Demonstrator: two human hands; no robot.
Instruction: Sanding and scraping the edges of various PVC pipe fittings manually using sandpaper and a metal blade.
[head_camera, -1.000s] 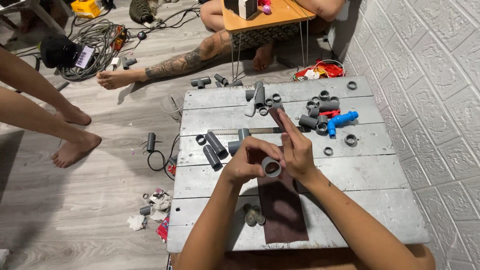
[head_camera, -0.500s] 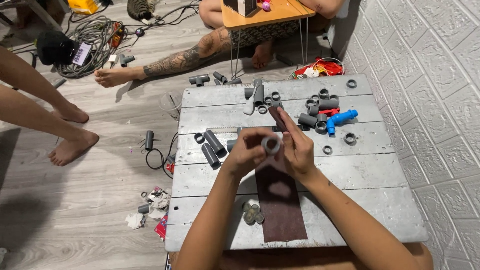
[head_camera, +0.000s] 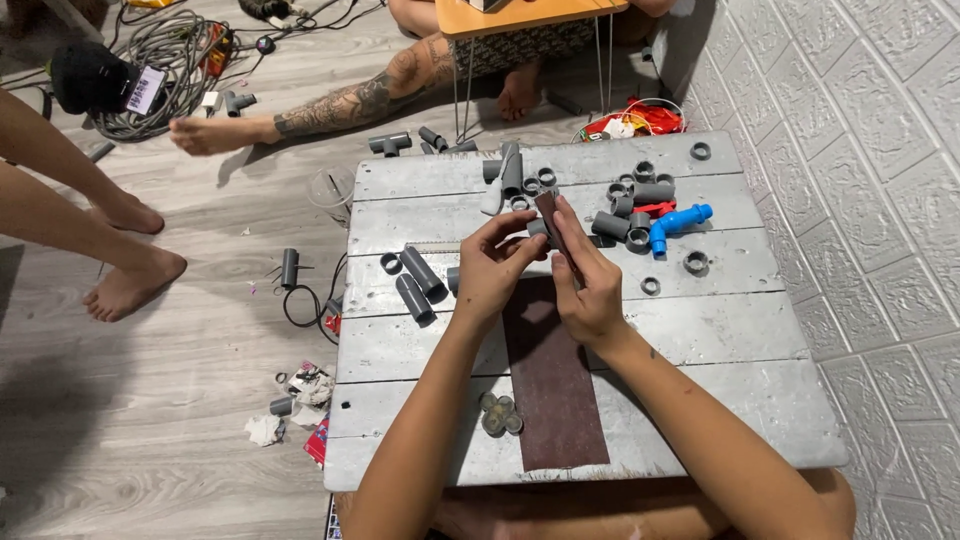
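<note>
My left hand (head_camera: 492, 268) and my right hand (head_camera: 588, 285) meet over the middle of a low grey plank table (head_camera: 720, 330). The left pinches a small grey pipe piece (head_camera: 536, 228), mostly hidden by the fingers. In the right is the far end of a long dark red-brown sandpaper strip (head_camera: 555, 400), lifted and folded up against that piece. The remainder of the strip lies flat towards me. Two short grey pipes (head_camera: 418, 282) lie just left of my left hand.
Grey fittings (head_camera: 630, 195), a blue elbow (head_camera: 680, 220) and loose rings (head_camera: 695, 262) cover the table's far right. Small round pieces (head_camera: 498, 413) sit beside the strip. Other people's bare feet (head_camera: 130, 285) and a tattooed leg (head_camera: 340, 105) are on the floor, with cables (head_camera: 160, 50) and scraps (head_camera: 300, 390).
Both hands moved away from me towards the table's far side. The grey ring I held face-up is now tucked between the fingers, and the strip's far end is lifted and folded against it.
</note>
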